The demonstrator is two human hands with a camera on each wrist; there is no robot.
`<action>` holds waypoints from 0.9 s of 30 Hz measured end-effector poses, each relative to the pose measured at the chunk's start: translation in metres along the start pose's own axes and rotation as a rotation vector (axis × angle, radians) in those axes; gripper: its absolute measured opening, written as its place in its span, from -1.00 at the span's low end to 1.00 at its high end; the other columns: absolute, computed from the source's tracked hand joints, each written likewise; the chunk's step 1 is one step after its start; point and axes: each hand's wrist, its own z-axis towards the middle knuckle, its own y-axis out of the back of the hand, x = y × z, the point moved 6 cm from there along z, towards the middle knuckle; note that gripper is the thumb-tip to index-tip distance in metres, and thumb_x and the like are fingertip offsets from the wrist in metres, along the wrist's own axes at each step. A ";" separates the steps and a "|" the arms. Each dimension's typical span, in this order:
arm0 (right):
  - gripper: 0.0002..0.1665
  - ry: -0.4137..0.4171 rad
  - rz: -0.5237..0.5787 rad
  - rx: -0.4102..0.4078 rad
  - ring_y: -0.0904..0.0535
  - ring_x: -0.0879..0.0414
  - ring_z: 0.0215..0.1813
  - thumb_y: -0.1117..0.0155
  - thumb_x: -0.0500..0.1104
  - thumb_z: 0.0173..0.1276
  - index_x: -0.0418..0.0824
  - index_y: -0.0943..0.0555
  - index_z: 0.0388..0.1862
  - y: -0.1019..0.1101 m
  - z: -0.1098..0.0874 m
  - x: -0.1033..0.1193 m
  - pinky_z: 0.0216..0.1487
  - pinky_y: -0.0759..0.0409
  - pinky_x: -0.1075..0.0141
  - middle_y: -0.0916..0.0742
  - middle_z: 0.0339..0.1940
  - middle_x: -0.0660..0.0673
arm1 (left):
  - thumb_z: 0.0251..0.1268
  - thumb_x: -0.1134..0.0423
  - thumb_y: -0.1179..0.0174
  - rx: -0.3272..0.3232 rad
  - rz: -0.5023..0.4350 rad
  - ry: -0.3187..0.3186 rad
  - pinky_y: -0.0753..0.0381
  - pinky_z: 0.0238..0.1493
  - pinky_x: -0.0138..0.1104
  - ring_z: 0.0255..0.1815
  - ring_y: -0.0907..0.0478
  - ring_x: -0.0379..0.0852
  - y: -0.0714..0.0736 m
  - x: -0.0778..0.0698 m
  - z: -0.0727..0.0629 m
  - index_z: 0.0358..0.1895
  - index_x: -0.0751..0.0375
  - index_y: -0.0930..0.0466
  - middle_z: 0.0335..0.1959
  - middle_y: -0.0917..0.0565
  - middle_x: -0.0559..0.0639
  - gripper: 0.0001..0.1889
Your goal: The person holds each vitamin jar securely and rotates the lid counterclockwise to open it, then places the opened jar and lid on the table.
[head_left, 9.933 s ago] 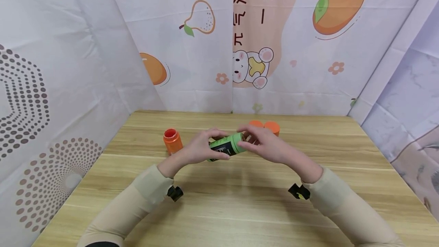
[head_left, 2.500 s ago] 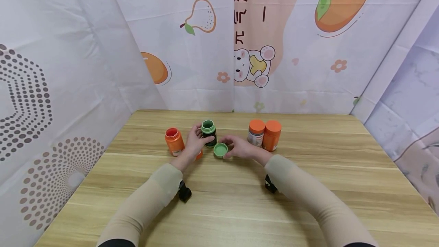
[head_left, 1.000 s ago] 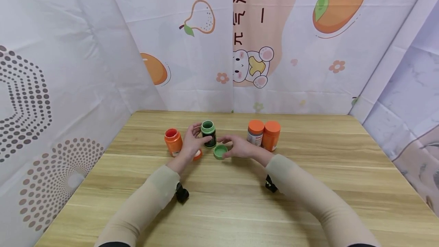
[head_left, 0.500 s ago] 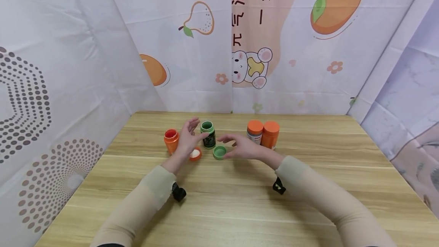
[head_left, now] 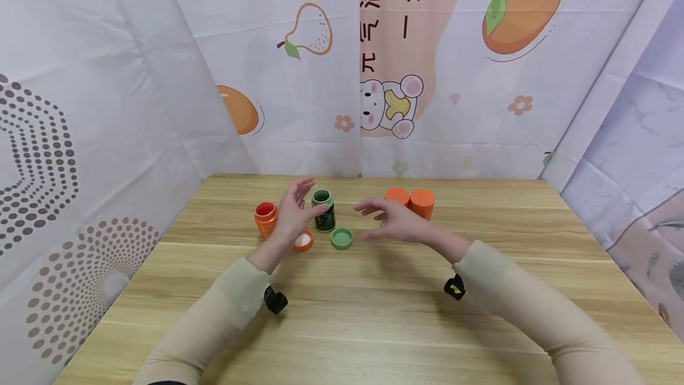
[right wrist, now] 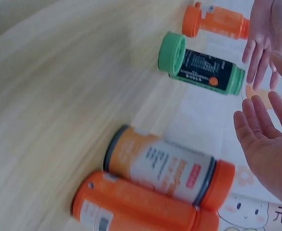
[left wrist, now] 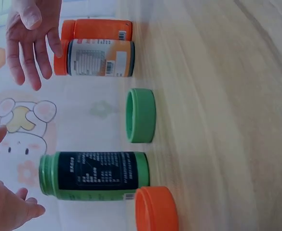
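An uncapped green bottle with a dark label stands upright on the table. My left hand is just left of it, fingers spread and holding nothing; the left wrist view shows a gap between the thumb and the green bottle. In front of the bottle lies a green cap, hollow side up. My right hand hovers to the right of that cap, empty, its fingers relaxed. An orange cap lies by the left wrist, with something white inside. Partly behind the left hand stands an open orange bottle.
Two capped containers stand side by side behind the right hand: a white-and-orange jar with an orange lid, and an all-orange bottle. A printed curtain hangs along the back edge of the wooden table.
The green bottle, earlier tilted between both hands, now stands uncapped on the table. Its cap lies in front. My left hand has let go of the bottle; my right has moved rightward off the cap.
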 end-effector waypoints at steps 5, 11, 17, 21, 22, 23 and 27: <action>-0.34 -0.002 0.014 -0.033 -0.49 -0.06 0.22 -0.49 -0.30 0.13 -0.29 -0.50 0.24 0.015 -0.010 0.004 0.22 -0.43 0.04 -0.59 0.19 -0.17 | 0.13 0.43 -0.39 0.027 0.008 -0.013 -0.02 0.44 -0.14 0.47 -0.15 -0.03 -0.003 -0.007 -0.003 0.36 0.20 -0.26 0.38 -0.36 0.08 -0.28; -0.37 -0.022 0.033 -0.048 -0.50 -0.10 0.20 -0.48 -0.33 0.14 -0.30 -0.51 0.21 0.028 -0.022 0.006 0.19 -0.44 -0.04 -0.58 0.15 -0.19 | 0.10 0.45 -0.39 0.055 -0.010 -0.047 -0.04 0.44 -0.14 0.45 -0.17 0.01 -0.010 -0.017 -0.009 0.35 0.22 -0.26 0.37 -0.37 0.12 -0.27; -0.38 -0.030 0.077 -0.057 -0.47 -0.28 0.19 -0.44 -0.40 0.15 -0.37 -0.48 0.21 0.038 -0.035 0.003 0.15 -0.43 -0.15 -0.57 0.14 -0.30 | 0.12 0.46 -0.38 0.099 -0.031 -0.073 -0.04 0.44 -0.12 0.45 -0.17 0.06 -0.021 -0.022 -0.012 0.35 0.26 -0.25 0.36 -0.36 0.19 -0.28; -0.38 -0.025 0.087 -0.065 -0.47 -0.35 0.15 -0.43 -0.43 0.15 -0.44 -0.46 0.20 0.044 -0.044 0.002 0.13 -0.42 -0.19 -0.55 0.11 -0.39 | 0.14 0.48 -0.35 0.131 -0.024 -0.088 -0.03 0.44 -0.09 0.44 -0.18 0.08 -0.029 -0.022 -0.012 0.34 0.30 -0.25 0.36 -0.35 0.23 -0.31; -0.38 -0.028 0.073 -0.071 -0.48 -0.35 0.14 -0.44 -0.41 0.15 -0.44 -0.46 0.20 0.046 -0.046 0.001 0.13 -0.42 -0.19 -0.54 0.11 -0.39 | 0.15 0.48 -0.34 0.142 -0.024 -0.090 -0.03 0.44 -0.08 0.44 -0.18 0.09 -0.031 -0.022 -0.012 0.35 0.31 -0.24 0.36 -0.35 0.24 -0.31; -0.37 -0.029 0.069 -0.075 -0.48 -0.35 0.15 -0.44 -0.41 0.15 -0.45 -0.45 0.21 0.048 -0.049 0.001 0.14 -0.42 -0.19 -0.54 0.12 -0.38 | 0.15 0.48 -0.34 0.155 -0.024 -0.092 -0.03 0.43 -0.07 0.44 -0.17 0.09 -0.034 -0.022 -0.012 0.35 0.32 -0.24 0.37 -0.34 0.25 -0.32; -0.37 -0.037 0.027 -0.103 -0.48 -0.31 0.16 -0.45 -0.37 0.16 -0.41 -0.46 0.21 0.055 -0.057 -0.005 0.17 -0.40 -0.15 -0.55 0.16 -0.32 | 0.17 0.46 -0.33 0.213 -0.037 -0.087 -0.03 0.43 -0.06 0.45 -0.16 0.08 -0.047 -0.018 -0.010 0.37 0.33 -0.22 0.39 -0.32 0.22 -0.30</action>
